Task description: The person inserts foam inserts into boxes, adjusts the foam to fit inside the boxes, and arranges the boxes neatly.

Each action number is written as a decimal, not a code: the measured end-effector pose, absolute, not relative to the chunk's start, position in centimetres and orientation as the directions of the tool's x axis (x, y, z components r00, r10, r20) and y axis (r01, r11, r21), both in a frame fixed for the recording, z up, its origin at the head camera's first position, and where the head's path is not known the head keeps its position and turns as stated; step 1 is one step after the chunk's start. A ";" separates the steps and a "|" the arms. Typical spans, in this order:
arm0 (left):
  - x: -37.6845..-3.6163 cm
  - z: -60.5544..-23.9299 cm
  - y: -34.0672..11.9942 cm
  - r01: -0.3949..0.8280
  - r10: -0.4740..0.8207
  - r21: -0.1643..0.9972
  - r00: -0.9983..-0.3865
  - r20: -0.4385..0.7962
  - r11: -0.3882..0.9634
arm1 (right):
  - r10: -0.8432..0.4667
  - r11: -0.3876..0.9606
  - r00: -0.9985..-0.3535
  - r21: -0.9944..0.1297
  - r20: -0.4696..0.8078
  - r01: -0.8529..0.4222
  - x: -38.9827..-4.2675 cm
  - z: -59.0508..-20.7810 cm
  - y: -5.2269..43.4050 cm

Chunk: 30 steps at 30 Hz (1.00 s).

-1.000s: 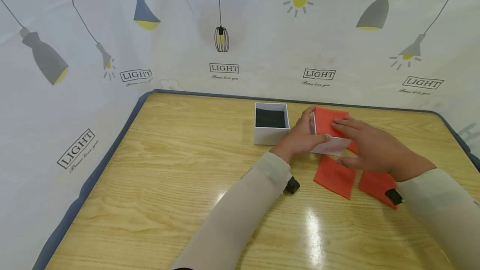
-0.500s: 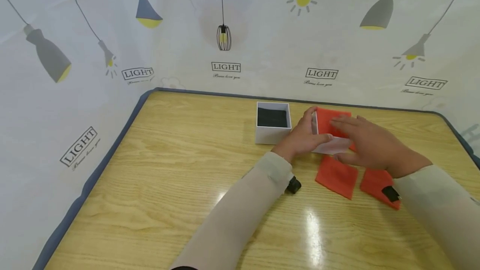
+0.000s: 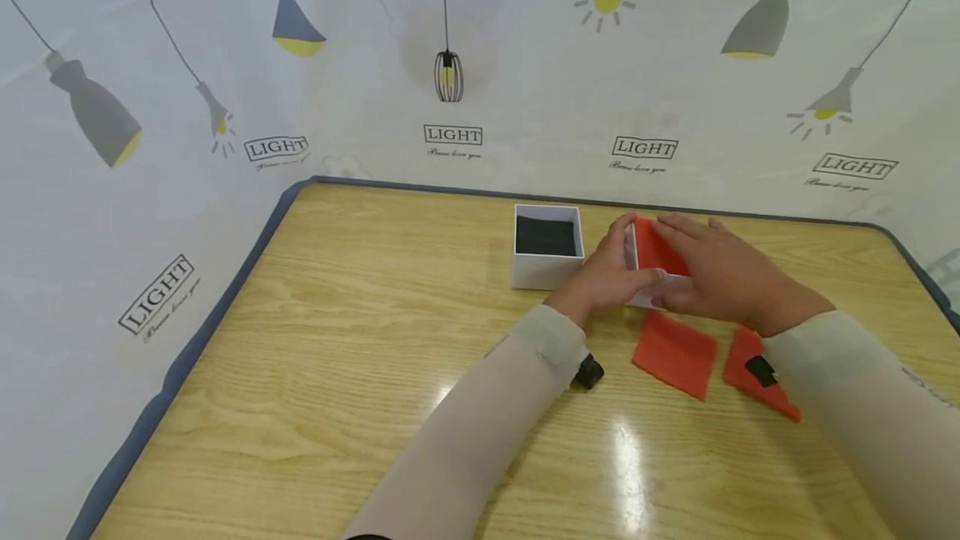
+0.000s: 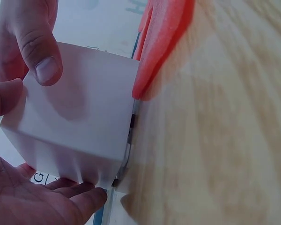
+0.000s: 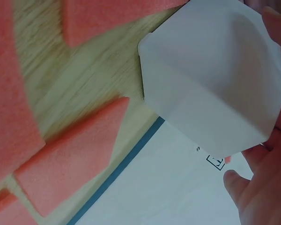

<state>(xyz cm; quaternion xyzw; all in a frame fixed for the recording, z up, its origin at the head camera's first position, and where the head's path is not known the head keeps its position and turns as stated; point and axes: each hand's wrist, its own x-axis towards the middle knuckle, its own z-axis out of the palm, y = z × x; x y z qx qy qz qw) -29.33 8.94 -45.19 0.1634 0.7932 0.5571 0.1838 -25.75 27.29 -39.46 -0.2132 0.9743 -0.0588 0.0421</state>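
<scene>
My left hand (image 3: 603, 273) grips a white box (image 3: 643, 297) from its left side, thumb along the front rim and fingers round the far side. A red sponge-like square (image 3: 656, 248) fills the mouth of this box. My right hand (image 3: 723, 277) lies over the square with straight fingers, its thumb down at the box's front wall. In the left wrist view that thumb (image 4: 44, 65) touches the white wall. Two red squares lie in front of the box, a left one (image 3: 675, 357) and a right one (image 3: 768, 394) partly under my right forearm.
Left of my left hand stands a second white box (image 3: 547, 272) with a dark sheet (image 3: 543, 236) inside. More red foam pieces, such as a flat one (image 5: 70, 164), show in the right wrist view. A printed white curtain (image 3: 540, 107) hangs behind the wooden table (image 3: 337, 315).
My right hand has slid left and back across the red square, covering more of it. Its thumb has come against the box's front. The left hand keeps its grip in place.
</scene>
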 end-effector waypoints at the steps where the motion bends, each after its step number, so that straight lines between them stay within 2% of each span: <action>1: -29.3 -45.2 8.9 0.056 0.465 0.944 -0.879 -0.107 0.325 | -0.420 0.903 -0.905 -0.129 -0.060 -0.411 -25.8 -39.5 27.3; 12: -29.3 -45.3 9.0 0.059 0.455 0.940 -0.884 -0.107 0.336 | -0.517 0.855 -0.855 -0.093 -0.050 -0.511 -24.8 -39.9 27.6; 18: -29.3 -45.2 9.1 0.054 0.452 0.939 -0.885 -0.112 0.339 | -0.531 0.845 -0.847 -0.082 -0.016 -0.528 -24.7 -39.8 28.1; 30: -29.3 -45.1 9.0 0.036 0.443 0.941 -0.888 -0.124 0.335 | -0.583 0.812 -0.812 -0.060 -0.030 -0.581 -25.0 -40.1 28.7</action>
